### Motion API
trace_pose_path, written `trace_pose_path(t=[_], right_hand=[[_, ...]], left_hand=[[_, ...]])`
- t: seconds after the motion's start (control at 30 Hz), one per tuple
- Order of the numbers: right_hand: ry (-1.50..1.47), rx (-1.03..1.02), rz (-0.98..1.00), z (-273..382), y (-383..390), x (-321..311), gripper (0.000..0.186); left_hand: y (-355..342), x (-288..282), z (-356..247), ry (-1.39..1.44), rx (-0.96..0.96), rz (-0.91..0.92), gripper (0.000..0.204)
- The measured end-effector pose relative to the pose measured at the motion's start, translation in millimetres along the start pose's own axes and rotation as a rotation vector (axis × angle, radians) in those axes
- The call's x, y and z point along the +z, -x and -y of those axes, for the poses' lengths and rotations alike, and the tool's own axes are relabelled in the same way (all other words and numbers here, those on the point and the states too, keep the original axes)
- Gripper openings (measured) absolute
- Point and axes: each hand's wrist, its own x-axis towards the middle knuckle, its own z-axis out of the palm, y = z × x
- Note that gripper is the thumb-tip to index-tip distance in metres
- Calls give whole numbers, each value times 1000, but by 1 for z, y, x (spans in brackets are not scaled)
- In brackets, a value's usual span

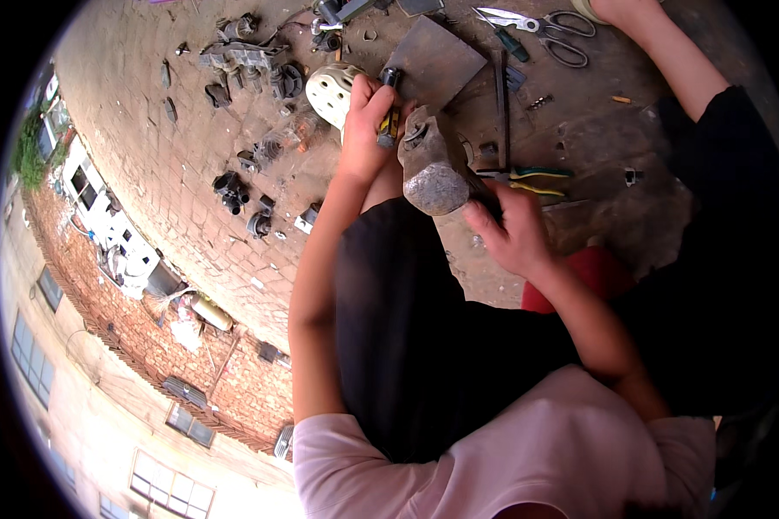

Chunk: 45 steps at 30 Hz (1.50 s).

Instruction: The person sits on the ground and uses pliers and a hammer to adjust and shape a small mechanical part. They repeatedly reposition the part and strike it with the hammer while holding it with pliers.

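Head view — hammer, pliers beside; metal plate, scissors beyond

The hammer head is rough metal, the clog smooth plastic.

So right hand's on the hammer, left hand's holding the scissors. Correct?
Not quite: the left hand holds a black-and-yellow tool. The scissors lie on the ground, as the head view shows. The right hand does have the hammer.
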Motion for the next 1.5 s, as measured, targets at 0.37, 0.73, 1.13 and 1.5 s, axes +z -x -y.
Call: trace_pose_path(t=[0.37, 0.73, 1.13, 1.5], right_hand=[[235, 67, 47, 6, -16, 17, 46], [48, -50, 41, 17, -6, 19, 38], [-37, 40, 17, 15, -7, 10, 29], [83, -135, 66, 18, -1, 7, 37]], left_hand=[[-8, 10, 9, -25, 8, -29, 26], [4, 8, 5, 77, -97, -161, 27], [-2, 7, 14, 54, -91, -90, 28], [-8, 14, 10, 628, -381, -159, 26]])
